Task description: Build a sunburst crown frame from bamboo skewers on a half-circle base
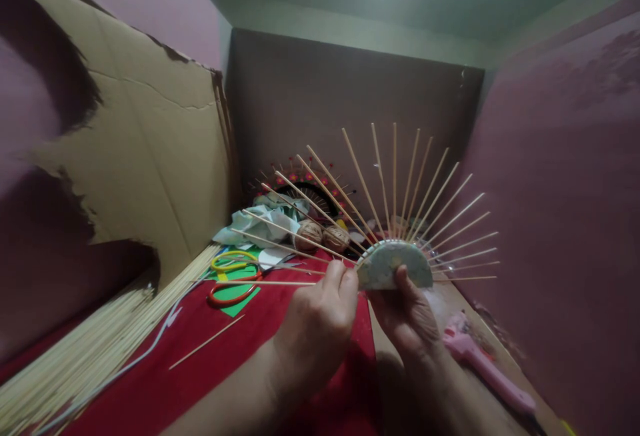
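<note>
Bamboo skewers fan from pale half-disc | right hand grips half-disc | left hand pinches lowest skewer

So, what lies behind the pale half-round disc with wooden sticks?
Two brown twine balls, crumpled pale cloth, a red-dotted fan. The pale half-round disc hides the rest.

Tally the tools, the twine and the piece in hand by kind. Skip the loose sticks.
Pale half-round disc fanned with wooden skewers, held in left hand and right hand: 1
Scissors, a yellow-handled pair and an orange-handled pair: 2
Round brown twine balls: 2
Pink plastic glue gun: 1
Total: 6
</note>
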The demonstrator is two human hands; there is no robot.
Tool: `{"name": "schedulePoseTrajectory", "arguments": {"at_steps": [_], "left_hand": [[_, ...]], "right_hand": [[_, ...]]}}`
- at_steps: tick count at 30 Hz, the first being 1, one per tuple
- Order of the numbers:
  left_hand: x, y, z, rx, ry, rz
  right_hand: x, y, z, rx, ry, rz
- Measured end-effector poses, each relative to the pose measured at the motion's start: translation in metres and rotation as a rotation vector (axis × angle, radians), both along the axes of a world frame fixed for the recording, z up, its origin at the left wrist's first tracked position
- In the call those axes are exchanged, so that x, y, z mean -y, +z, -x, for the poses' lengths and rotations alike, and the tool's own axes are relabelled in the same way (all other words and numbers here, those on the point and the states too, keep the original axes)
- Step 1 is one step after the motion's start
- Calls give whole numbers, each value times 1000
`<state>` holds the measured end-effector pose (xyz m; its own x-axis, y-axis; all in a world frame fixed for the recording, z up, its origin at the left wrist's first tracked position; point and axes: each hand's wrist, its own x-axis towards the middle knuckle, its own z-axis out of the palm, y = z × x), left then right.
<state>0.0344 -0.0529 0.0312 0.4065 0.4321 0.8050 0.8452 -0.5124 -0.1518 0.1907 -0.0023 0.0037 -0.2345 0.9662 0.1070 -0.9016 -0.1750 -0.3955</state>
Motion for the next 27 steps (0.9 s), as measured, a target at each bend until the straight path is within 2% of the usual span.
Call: {"name": "schedulePoseTrajectory", "arguments": {"at_steps": [8, 19, 27], "left_hand": [[1, -5, 4, 66, -34, -27], [1, -4, 4, 41, 1, -23], [2, -6, 4, 46, -7, -31]], "right_hand": [[0, 3, 1, -56, 26, 13], [0, -2, 0, 8, 5, -22], [4, 5, 5, -31, -8, 21]]}}
